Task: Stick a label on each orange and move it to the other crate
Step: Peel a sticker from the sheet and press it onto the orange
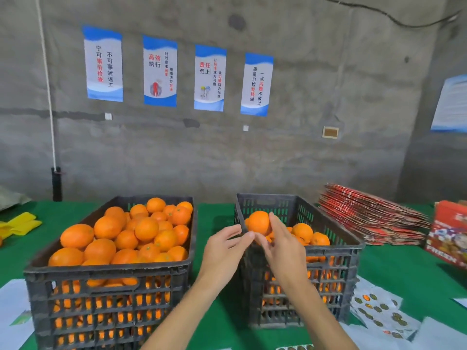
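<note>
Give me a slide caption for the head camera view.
Right hand holds an orange over the right crate; left hand open.

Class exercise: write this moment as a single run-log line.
right hand: holds orange above right crate | left hand: open beside it | left crate: heaped full | label sheets: on table

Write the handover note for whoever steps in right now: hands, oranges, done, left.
Right hand holds one orange over the right crate; whether it is labelled cannot be seen.
Left hand is open beside it, holding nothing.
Done: the right crate is partly filled.
Left: the left crate is heaped full.
Label sheets lie right of the right crate.
</note>
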A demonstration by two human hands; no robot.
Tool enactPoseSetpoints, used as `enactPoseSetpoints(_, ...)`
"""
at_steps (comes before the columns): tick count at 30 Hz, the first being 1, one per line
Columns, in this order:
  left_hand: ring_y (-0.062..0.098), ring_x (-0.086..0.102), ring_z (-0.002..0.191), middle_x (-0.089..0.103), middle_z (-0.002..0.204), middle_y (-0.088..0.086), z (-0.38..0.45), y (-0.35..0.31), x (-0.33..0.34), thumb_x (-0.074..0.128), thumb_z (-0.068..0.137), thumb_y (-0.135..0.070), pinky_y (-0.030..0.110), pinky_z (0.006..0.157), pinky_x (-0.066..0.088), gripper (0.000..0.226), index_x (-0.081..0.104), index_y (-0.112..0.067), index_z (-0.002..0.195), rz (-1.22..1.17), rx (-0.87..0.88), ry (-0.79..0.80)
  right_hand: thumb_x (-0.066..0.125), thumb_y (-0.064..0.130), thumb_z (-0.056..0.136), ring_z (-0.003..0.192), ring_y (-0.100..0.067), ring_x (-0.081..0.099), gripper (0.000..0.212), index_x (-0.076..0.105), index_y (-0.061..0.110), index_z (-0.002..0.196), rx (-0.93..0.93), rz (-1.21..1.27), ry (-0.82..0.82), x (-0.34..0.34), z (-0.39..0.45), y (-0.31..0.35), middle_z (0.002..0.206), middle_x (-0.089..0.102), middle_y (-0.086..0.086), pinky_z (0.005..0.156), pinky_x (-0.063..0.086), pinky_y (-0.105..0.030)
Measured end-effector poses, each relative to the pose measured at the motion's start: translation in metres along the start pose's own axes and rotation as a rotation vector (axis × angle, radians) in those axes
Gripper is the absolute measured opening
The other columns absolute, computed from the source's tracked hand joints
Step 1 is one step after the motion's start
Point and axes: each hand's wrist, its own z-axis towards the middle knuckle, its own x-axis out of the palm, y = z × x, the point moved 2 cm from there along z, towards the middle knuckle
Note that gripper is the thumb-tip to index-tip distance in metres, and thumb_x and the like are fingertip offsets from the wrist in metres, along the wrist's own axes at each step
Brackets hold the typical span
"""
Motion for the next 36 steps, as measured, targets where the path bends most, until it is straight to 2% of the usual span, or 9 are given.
enactPoseSetpoints(4,-0.01,0.067,0.097,0.074,0.099,-0.027,0.013,0.002,-0.039,0.075,0.091,-0.037,0.005,0.073,0.048,0.008,0.076,-0.033,0.099,0.157,0.043,-0.032,0.053,0.027,0.105,0.121,-0.037,0.06,0.057,0.033,0.006,0.154,0.178,0.014,0.077,0.009,0.041,-0.027,0.15,0.05,-0.016,0.093,0.051,-0.044)
enactPoseSetpoints(7,-0.01,0.068,0.088,0.075,0.093,-0.025,0.017,0.002,-0.079,0.073,0.094,-0.032,0.005,0.069,0.048,0.003,0.075,-0.032,0.097,0.226,0.073,-0.085,0.047,0.021,0.108,0.136,-0.037,0.05,0.051,0.036,0.006,0.155,0.229,0.002,0.149,0.017,0.052,-0.039,0.166,0.027,-0.013,0.105,0.045,-0.044)
enactPoseSetpoints(10,-0.005,0.067,0.095,0.076,0.1,-0.015,0.022,0.0,-0.124,0.075,0.094,-0.03,0.021,0.084,0.055,0.013,0.073,-0.028,0.106,0.428,0.105,-0.174,0.054,0.018,0.104,0.131,-0.035,0.055,0.042,0.053,0.005,0.144,0.161,0.032,0.102,0.028,0.045,-0.036,0.156,0.045,-0.013,0.103,0.048,-0.044)
enactPoseSetpoints(13,0.018,0.059,0.122,0.066,0.129,-0.003,0.033,-0.003,-0.172,0.073,0.092,-0.033,0.038,0.1,0.049,0.038,0.067,-0.02,0.127,0.953,0.129,-0.295,0.062,0.01,0.098,0.131,-0.03,0.056,0.033,0.067,0.001,0.129,0.029,0.104,0.0,0.043,0.031,-0.017,0.142,0.06,-0.013,0.109,0.045,-0.042)
enactPoseSetpoints(16,0.031,0.046,0.137,0.052,0.149,0.005,0.042,0.002,-0.209,0.072,0.09,-0.045,0.047,0.11,0.041,0.065,0.05,-0.027,0.148,1.284,-0.104,-0.295,0.069,0.002,0.091,0.123,-0.03,0.063,0.028,0.072,0.001,0.119,-0.1,0.189,-0.048,0.057,0.013,0.008,0.132,0.067,-0.013,0.105,0.05,-0.046)
enactPoseSetpoints(22,0.035,0.044,0.139,0.05,0.152,0.007,0.074,0.02,-0.229,0.08,0.079,-0.057,0.052,0.109,0.042,0.095,0.033,-0.031,0.158,1.315,-0.194,-0.087,0.071,0.008,0.092,0.124,-0.025,0.062,0.031,0.072,0.008,0.123,-0.158,0.21,0.024,0.08,-0.022,0.042,0.133,0.067,-0.003,0.11,0.048,-0.045)
enactPoseSetpoints(27,0.036,0.048,0.133,0.055,0.146,0.01,0.098,0.036,-0.222,0.075,0.08,-0.064,0.048,0.105,0.044,0.091,0.036,-0.032,0.157,1.345,-0.189,-0.033,0.071,0.007,0.092,0.122,-0.019,0.062,0.029,0.073,0.011,0.121,-0.152,0.268,0.041,0.087,-0.051,0.048,0.132,0.067,0.002,0.112,0.043,-0.034)
enactPoseSetpoints(31,0.042,0.055,0.125,0.064,0.135,0.021,0.1,0.027,-0.22,0.077,0.088,-0.044,0.048,0.102,0.047,0.075,0.047,-0.017,0.151,1.209,-0.077,-0.13,0.064,0.007,0.097,0.12,-0.013,0.061,0.026,0.072,0.009,0.121,-0.093,0.315,0.117,0.088,-0.074,0.033,0.13,0.067,0.001,0.111,0.044,-0.03)
enactPoseSetpoints(36,0.035,0.064,0.101,0.074,0.104,0.016,0.059,-0.006,-0.193,0.078,0.084,-0.055,0.047,0.093,0.052,0.073,0.057,-0.021,0.145,0.884,0.185,-0.337,0.058,0.011,0.101,0.104,-0.011,0.064,0.023,0.071,0.011,0.12,0.091,0.319,0.35,0.101,-0.112,0.006,0.117,0.068,0.002,0.096,0.051,-0.03)
